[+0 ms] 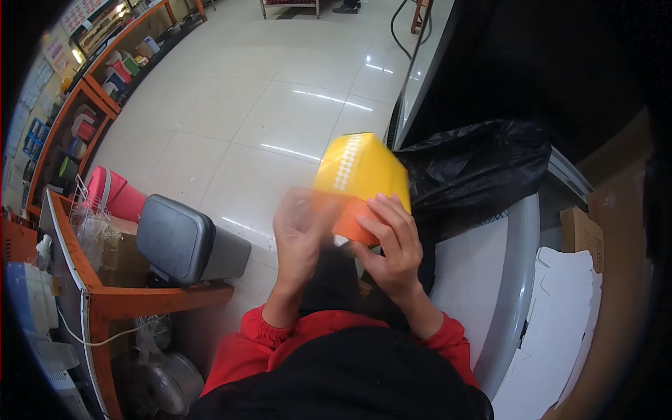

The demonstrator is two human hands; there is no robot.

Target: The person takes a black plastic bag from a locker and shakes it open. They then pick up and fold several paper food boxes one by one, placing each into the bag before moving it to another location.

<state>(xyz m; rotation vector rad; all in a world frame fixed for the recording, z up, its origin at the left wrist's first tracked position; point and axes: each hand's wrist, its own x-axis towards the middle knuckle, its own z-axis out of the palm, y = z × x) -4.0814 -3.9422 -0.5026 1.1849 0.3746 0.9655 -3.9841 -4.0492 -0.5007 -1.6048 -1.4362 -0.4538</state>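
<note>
A yellow and orange carton (pixel 367 171) with a row of white marks is held up in front of my body, its orange part toward me. My right hand (pixel 393 245) grips the lower right of the carton, fingers over the orange part and thumb beneath. At the carton's lower left is my left hand (pixel 302 227), smeared by motion, so its fingers and what they touch are unclear. A small white bit shows at the carton's bottom edge.
A grey lidded bin (pixel 178 238) stands at the left beside an orange-framed table (pixel 161 301) and a pink bucket (pixel 115 192). Black plastic (pixel 483 157) lies at the right, above white cardboard (pixel 553 329). Shelves line the far left. A person's feet (pixel 346 9) show at the top.
</note>
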